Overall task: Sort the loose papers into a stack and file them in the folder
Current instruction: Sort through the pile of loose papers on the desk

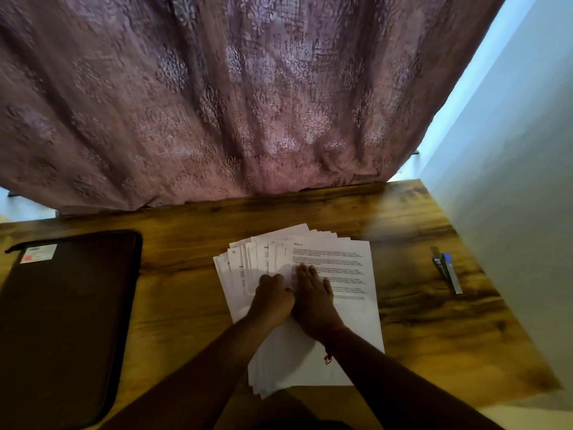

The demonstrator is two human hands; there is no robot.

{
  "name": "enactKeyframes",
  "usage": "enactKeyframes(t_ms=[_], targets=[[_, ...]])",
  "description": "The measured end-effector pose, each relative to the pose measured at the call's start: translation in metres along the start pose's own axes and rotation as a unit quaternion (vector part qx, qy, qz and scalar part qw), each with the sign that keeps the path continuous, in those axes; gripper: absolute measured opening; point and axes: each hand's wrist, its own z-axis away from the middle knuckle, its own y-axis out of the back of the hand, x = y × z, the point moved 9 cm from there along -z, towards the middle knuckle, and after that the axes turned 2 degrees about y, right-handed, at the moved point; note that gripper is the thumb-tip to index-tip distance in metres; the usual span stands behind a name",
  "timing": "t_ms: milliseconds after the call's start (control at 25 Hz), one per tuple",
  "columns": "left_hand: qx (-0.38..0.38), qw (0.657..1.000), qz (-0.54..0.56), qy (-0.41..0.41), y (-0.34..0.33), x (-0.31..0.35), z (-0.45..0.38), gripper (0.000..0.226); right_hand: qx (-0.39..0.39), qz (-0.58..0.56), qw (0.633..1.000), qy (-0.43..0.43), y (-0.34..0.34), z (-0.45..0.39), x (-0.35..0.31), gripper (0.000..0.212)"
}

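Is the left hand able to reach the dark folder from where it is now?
Probably yes. The left hand rests on the papers, and only bare table lies between it and the folder.

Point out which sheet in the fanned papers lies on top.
The rightmost sheet, under the right hand: its whole printed face shows, while the other sheets show only edge strips.

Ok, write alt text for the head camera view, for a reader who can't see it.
Two hands rest on fanned-out white papers on a wooden desk: the left hand with fingers curled, the right hand flat. A closed dark folder lies to the left, a stapler to the right, a curtain behind.
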Motion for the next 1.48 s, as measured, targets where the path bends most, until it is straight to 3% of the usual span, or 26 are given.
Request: enactKeyframes(t_ms=[240,400,520,640,800,1000,1120,1200,1280,1480], targets=[[-0.035,0.994,0.082,0.069,-0.008,-0.003,-0.001,0.039,0.019,-0.062,0.998,0.008,0.005,0.003,0.004,0.075],[-0.041,0.991,0.076,0.101,-0.01,-0.011,-0.008,0.036,0.021,-0.079,0.997,0.013,0.008,0.005,0.004,0.078],[0.017,0.992,0.042,0.119,-0.001,-0.008,0.0,0.039,0.015,-0.042,0.998,0.045,0.006,0.01,0.001,0.077],[0.061,0.995,-0.038,0.062,0.002,0.003,0.011,0.039,0.023,0.016,0.995,0.097,-0.001,0.027,-0.006,0.071],[0.013,0.992,-0.061,0.113,-0.007,-0.007,0.002,0.041,0.026,0.004,0.995,0.092,-0.004,0.035,-0.005,0.067],[-0.045,0.988,0.112,0.099,-0.006,-0.004,0.001,0.033,0.013,-0.035,0.996,0.085,0.0,0.032,-0.001,0.069],[-0.084,0.965,0.179,0.172,-0.01,-0.006,-0.002,0.036,0.019,-0.056,0.995,0.075,0.004,0.032,0.001,0.07],[-0.101,0.963,0.13,0.213,-0.011,-0.009,-0.002,0.042,0.034,-0.078,0.994,0.069,0.008,0.032,0.0,0.069],[-0.073,0.975,0.097,0.188,-0.009,-0.007,-0.011,0.043,0.047,-0.103,0.991,0.075,0.013,0.033,-0.003,0.066],[-0.014,0.976,0.184,0.115,0.005,0.003,0.004,0.033,0.06,-0.114,0.991,0.033,0.013,0.027,-0.002,0.074]])
